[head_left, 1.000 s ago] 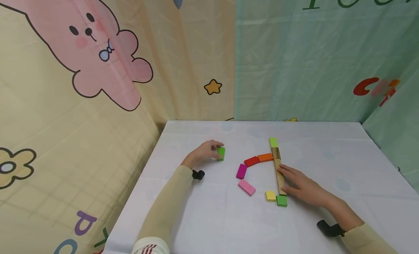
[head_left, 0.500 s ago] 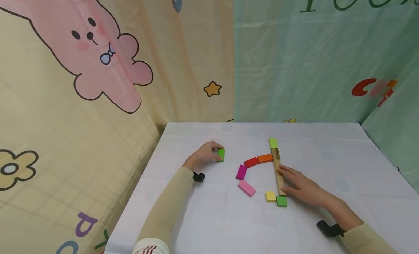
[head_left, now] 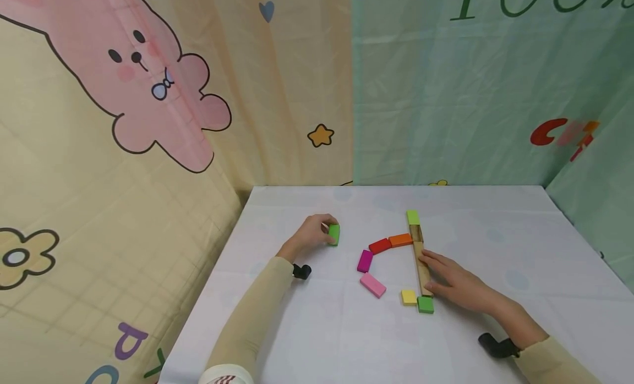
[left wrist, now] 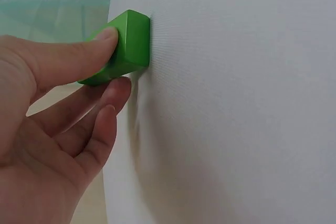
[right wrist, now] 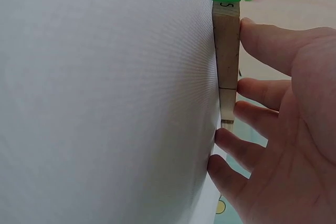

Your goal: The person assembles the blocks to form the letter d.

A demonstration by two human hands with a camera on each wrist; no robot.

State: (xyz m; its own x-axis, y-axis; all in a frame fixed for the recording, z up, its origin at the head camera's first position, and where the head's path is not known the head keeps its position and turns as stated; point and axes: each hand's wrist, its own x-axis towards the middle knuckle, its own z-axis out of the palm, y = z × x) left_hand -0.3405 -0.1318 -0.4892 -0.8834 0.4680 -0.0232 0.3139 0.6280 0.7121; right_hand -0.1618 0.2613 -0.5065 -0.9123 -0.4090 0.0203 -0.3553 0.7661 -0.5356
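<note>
My left hand (head_left: 311, 231) pinches a green block (head_left: 334, 235) between thumb and fingers, left of the arrangement on the table. In the left wrist view the thumb lies along the face of this green block (left wrist: 137, 38), with fingertips beneath it. My right hand (head_left: 458, 280) rests with extended fingers along a row of plain wooden blocks (head_left: 422, 268). Thumb and fingertips touch the upper side of the wooden blocks (right wrist: 228, 51) in the right wrist view. A light green block (head_left: 413, 217) ends the row at the far side, a second green block (head_left: 425, 305) at the near side.
From the row's left side, orange (head_left: 400, 240), red (head_left: 380, 246), magenta (head_left: 365, 261) and pink (head_left: 372, 285) blocks curve round toward a yellow block (head_left: 408, 297). A gap separates pink from yellow. Everything lies on a white-covered table (head_left: 307, 329), with printed curtains (head_left: 421, 98) behind.
The view has tilted up slightly. My left hand keeps its pinch on the green block, which has barely moved. The right hand stays at the wooden row.
</note>
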